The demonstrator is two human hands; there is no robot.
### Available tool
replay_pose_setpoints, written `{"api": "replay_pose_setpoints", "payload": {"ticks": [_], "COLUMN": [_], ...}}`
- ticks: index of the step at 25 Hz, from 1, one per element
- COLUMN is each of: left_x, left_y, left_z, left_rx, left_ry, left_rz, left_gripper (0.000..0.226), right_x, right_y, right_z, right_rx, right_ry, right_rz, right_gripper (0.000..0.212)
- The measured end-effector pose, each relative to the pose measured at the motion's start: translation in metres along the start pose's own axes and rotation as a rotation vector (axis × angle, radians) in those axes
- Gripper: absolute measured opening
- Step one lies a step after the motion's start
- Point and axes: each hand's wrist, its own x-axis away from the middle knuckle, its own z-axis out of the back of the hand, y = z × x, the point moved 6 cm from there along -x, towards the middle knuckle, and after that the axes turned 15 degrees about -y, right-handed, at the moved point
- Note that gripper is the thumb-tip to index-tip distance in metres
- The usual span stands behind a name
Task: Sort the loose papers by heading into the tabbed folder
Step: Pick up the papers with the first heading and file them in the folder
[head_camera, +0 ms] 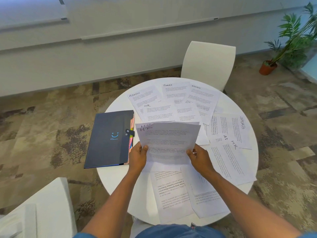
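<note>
Two sheets headed HR point(169, 141) are held up together above the round white table point(226, 219). My left hand point(137, 158) grips their lower left edge and my right hand point(200, 160) grips the lower right edge. The dark tabbed folder point(109, 139) lies closed at the table's left, partly over the edge, with coloured tabs showing along its right side. Loose papers cover the table: ADMIN point(145, 97), FINANCE point(175, 91), a second ADMIN point(203, 95), HR point(159, 112), SPORTS point(240, 129) and another HR point(229, 162).
More printed sheets point(171, 193) lie at the near edge between my arms. A white chair point(208, 65) stands behind the table and another point(39, 210) at the near left. A potted plant point(291, 42) sits on the carpet at the far right.
</note>
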Motion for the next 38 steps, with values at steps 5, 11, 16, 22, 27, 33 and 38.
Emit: {"api": "replay_pose_setpoints", "payload": {"ticks": [5, 11, 16, 22, 27, 33, 38], "left_x": [-0.013, -0.019, -0.019, -0.026, -0.031, -0.043, -0.054], "left_y": [-0.011, -0.016, -0.018, -0.043, -0.072, -0.088, -0.099], "left_z": [0.006, 0.011, 0.015, 0.036, 0.066, 0.084, 0.094], "left_rx": [0.025, 0.261, 0.382, 0.398, 0.453, 0.470, 0.455], "left_ry": [-0.020, -0.095, -0.165, -0.161, -0.043, -0.044, -0.050], "left_rz": [0.043, 0.112, 0.090, 0.230, 0.322, 0.341, 0.364], "left_gripper": [0.018, 0.019, 0.024, 0.020, 0.019, 0.023, 0.024], "right_x": [-0.010, -0.015, -0.025, -0.050, -0.080, -0.128, -0.154], "right_y": [0.003, -0.014, -0.023, -0.018, 0.010, 0.023, 0.024], "right_z": [0.002, -0.008, -0.026, -0.040, -0.029, -0.004, -0.007], "right_rx": [-0.051, -0.229, -0.269, -0.196, -0.130, 0.067, 0.254], "right_ry": [0.054, 0.066, 0.013, -0.029, 0.057, 0.163, 0.161], "right_rz": [-0.011, -0.035, -0.041, -0.094, -0.303, -0.432, -0.619], "right_gripper": [0.010, 0.012, 0.025, 0.009, 0.017, 0.045, 0.078]}}
